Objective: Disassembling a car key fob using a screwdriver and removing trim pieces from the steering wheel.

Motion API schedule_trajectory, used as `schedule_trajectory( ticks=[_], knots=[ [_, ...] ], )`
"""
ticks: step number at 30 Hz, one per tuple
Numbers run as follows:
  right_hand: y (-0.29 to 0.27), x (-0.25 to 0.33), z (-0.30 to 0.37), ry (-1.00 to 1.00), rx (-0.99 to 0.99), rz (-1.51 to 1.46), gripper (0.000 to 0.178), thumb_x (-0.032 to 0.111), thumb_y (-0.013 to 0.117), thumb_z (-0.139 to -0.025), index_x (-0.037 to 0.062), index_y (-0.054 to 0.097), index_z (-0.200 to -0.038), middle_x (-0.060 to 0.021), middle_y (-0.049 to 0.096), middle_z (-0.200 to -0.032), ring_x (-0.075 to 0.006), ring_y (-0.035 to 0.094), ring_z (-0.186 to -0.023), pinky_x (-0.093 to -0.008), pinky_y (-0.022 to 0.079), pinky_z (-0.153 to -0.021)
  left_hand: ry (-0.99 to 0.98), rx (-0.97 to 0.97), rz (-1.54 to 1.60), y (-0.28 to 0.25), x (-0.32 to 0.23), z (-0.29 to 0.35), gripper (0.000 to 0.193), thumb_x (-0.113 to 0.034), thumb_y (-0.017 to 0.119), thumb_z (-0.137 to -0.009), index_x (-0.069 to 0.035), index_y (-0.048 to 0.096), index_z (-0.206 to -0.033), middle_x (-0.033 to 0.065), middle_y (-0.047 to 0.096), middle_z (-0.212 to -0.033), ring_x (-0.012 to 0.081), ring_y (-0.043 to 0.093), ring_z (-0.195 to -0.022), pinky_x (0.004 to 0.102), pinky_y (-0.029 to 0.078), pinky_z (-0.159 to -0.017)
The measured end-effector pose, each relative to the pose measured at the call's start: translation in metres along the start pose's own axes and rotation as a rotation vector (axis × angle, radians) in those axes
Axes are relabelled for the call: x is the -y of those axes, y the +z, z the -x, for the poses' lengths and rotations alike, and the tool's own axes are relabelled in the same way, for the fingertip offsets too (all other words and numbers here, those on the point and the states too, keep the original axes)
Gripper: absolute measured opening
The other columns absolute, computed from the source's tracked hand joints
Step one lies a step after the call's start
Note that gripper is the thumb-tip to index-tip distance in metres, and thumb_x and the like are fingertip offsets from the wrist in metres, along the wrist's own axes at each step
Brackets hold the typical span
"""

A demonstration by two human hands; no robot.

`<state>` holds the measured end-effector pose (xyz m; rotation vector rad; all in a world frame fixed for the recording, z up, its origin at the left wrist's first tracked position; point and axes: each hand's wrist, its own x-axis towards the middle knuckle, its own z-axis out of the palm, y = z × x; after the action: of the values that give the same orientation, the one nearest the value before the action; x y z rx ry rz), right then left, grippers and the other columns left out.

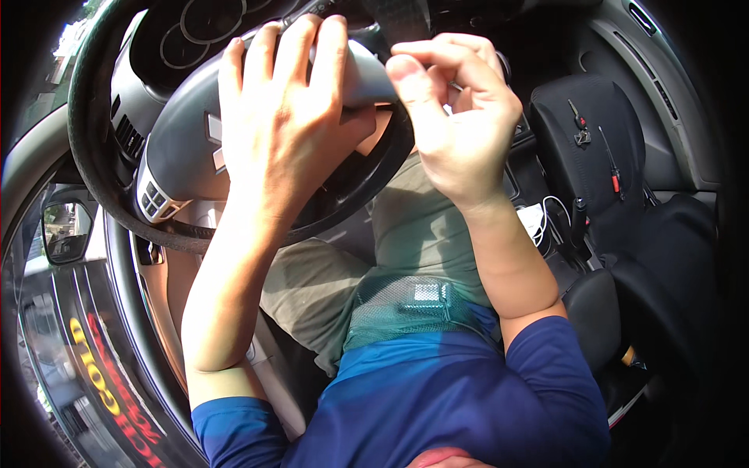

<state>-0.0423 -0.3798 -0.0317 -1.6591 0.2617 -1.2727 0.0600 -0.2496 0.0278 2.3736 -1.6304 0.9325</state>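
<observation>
My left hand [281, 117] lies across the grey centre cover [183, 113] of the steering wheel [81, 125], its fingers stretched out and spread toward the dashboard. Its thumb points right, near the cover's right end. Beside that end is my right hand [468, 125], raised with fingers curled and thumb tip close to the index finger. Anything held in this pinch is hidden. Silver-edged control buttons [152, 201] sit at the wheel's lower left. A green mesh fabric [386, 316] with a pale patch lies across my lap.
On the black seat [562, 148] to the right lie a small bunch of keys [582, 136] and a red-and-black screwdriver [615, 181]. A white cable [555, 204] rests by the handbrake lever [579, 218]. Outside the left window is a side mirror [66, 230]; gauges [211, 17] stand behind the wheel.
</observation>
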Motion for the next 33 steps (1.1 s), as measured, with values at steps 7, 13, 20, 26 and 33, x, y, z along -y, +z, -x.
schedule_trajectory(
  ticks=[7,13,20,26,33],
  knots=[
    [-0.012,-0.038,0.006,0.613,0.278,-0.925,0.048,0.012,0.064,-0.098,-0.0053,0.052,-0.141,-0.0111,0.067,-0.126,-0.0132,0.061,-0.116,-0.0291,0.048,-0.103,0.012,0.076,0.004,-0.003,0.003,-0.004,0.09,-0.026,0.091,-0.059,-0.002,0.059,-0.14,0.0198,0.063,-0.136,0.0377,0.061,-0.128,0.0541,0.043,-0.114],
    [-0.005,-0.07,0.006,0.749,0.443,-1.294,0.057,0.011,0.075,-0.089,-0.0066,0.054,-0.139,-0.0117,0.068,-0.125,-0.0153,0.064,-0.115,-0.0312,0.048,-0.107,-0.013,0.089,-0.02,0.001,0.0,0.002,0.091,-0.037,0.093,-0.061,-0.003,0.06,-0.139,0.0223,0.062,-0.136,0.0427,0.061,-0.126,0.06,0.044,-0.11],
    [-0.011,-0.047,0.023,-0.1,0.026,-0.086,0.05,0.01,0.083,-0.08,0.0043,0.069,-0.127,-0.009,0.053,-0.107,-0.0207,0.057,-0.088,-0.034,0.05,-0.075,-0.058,0.186,-0.08,-0.009,-0.008,-0.008,0.078,-0.04,0.09,-0.073,0.004,0.064,-0.131,0.0263,0.061,-0.129,0.0442,0.063,-0.118,0.0599,0.047,-0.106],
    [-0.036,0.005,0.006,0.156,0.427,0.088,0.039,0.016,0.082,-0.081,0.0019,0.078,-0.118,-0.005,0.046,-0.085,-0.0212,0.049,-0.072,-0.0354,0.045,-0.066,-0.08,0.232,-0.11,-0.009,-0.008,-0.007,0.086,-0.049,0.091,-0.076,0.008,0.061,-0.133,0.0301,0.055,-0.133,0.0444,0.062,-0.116,0.0567,0.051,-0.103],
    [-0.026,-0.006,0.019,0.043,0.302,0.087,0.035,0.019,0.085,-0.086,-0.0013,0.077,-0.114,-0.0068,0.058,-0.092,-0.0191,0.058,-0.068,-0.0314,0.049,-0.056,-0.023,0.223,-0.069,-0.011,-0.006,-0.013,0.082,-0.035,0.095,-0.075,0.009,0.061,-0.136,0.0288,0.059,-0.134,0.0395,0.066,-0.118,0.0427,0.059,-0.095]
  ],
)
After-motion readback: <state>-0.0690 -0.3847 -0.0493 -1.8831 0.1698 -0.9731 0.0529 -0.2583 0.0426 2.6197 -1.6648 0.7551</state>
